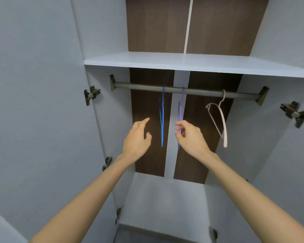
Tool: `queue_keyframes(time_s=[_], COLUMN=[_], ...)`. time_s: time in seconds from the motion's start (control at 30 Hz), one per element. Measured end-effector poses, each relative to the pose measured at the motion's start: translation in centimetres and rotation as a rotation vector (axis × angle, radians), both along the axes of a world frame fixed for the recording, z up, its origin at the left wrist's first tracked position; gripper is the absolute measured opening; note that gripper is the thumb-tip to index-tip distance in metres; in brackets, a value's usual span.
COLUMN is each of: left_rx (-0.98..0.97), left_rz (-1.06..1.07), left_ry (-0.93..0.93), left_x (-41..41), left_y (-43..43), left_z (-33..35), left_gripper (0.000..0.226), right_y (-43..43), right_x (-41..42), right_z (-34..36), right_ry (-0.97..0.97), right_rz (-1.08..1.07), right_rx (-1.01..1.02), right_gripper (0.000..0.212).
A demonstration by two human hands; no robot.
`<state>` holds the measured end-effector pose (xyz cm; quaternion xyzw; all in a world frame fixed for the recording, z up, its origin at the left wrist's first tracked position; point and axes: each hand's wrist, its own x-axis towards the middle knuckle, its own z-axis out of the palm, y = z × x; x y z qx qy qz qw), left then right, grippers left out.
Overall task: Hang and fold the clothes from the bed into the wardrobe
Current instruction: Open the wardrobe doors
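Hands were up inside the smooth white wardrobe [182, 62]: left hand [136, 139] loose, forefinger straight, holding nothing, thin blue hanger [162, 123] at its 3 o'clock. Right hand [189, 137] curled finger and thumb about the slim purple hanger [179, 116], grip impossible to tell. Round grey metal rail [139, 85] at 12 o'clock carried both, plus a curved pink hanger [223, 122].

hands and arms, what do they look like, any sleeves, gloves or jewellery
The left arm and right arm are bare for as much of them as the frame shows, with no sleeves in view. The left hand and right hand wear no gloves. No ring, watch or bracelet shows on either, and no markings can be made out.
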<state>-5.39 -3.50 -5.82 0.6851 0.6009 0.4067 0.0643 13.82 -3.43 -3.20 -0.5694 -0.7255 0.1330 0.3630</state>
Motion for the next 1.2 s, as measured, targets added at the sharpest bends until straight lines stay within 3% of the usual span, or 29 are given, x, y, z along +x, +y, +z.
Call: queue_keyframes(time_s=[0.2,0.37,0.5,0.57,0.7,0.93,1.07,1.2], left_rx=[-0.07,-0.135,-0.171,-0.178,-0.215,-0.079,0.005,-0.049], left_rz=[-0.105,-0.206,-0.238,-0.262,-0.331,-0.372,-0.371,-0.353], left_ry=[0.004,0.045,0.04,0.057,0.028,-0.005,0.016,0.104], left_x=[-1.8,-2.9,-2.8,-2.4,-1.2,0.2,0.7,1.5], left_y=[12.4,19.9,23.8,25.1,26.2,24.9,23.5,20.9], left_z=[-1.5,-3.4,-4.3,-4.3,-3.8,-1.9,-0.8,-0.8], left_gripper=[0.054,0.058,0.062,0.063,0.068,0.067,0.065,0.061], right_y=[12.2,19.6,22.1,22.4,22.0,19.5,16.9,12.3], right_x=[-4.5,-6.8,-7.3,-6.9,-5.5,-3.5,-2.2,-0.5], right_z=[-1.6,-3.1,-4.3,-4.3,-3.2,0.3,1.3,1.1], right_ry=[-0.023,0.066,0.132,0.164,0.157,0.19,0.104,0.029], right_rz=[-0.032,-0.091,-0.153,-0.232,-0.235,-0.239,-0.199,-0.133], right_rx=[-0.177,-0.314,-0.31,-0.221,-0.106,-0.068,-0.093,-0.121], right_gripper=[0.051,0.065,0.041,0.027,0.025,0.022,0.024,0.023])
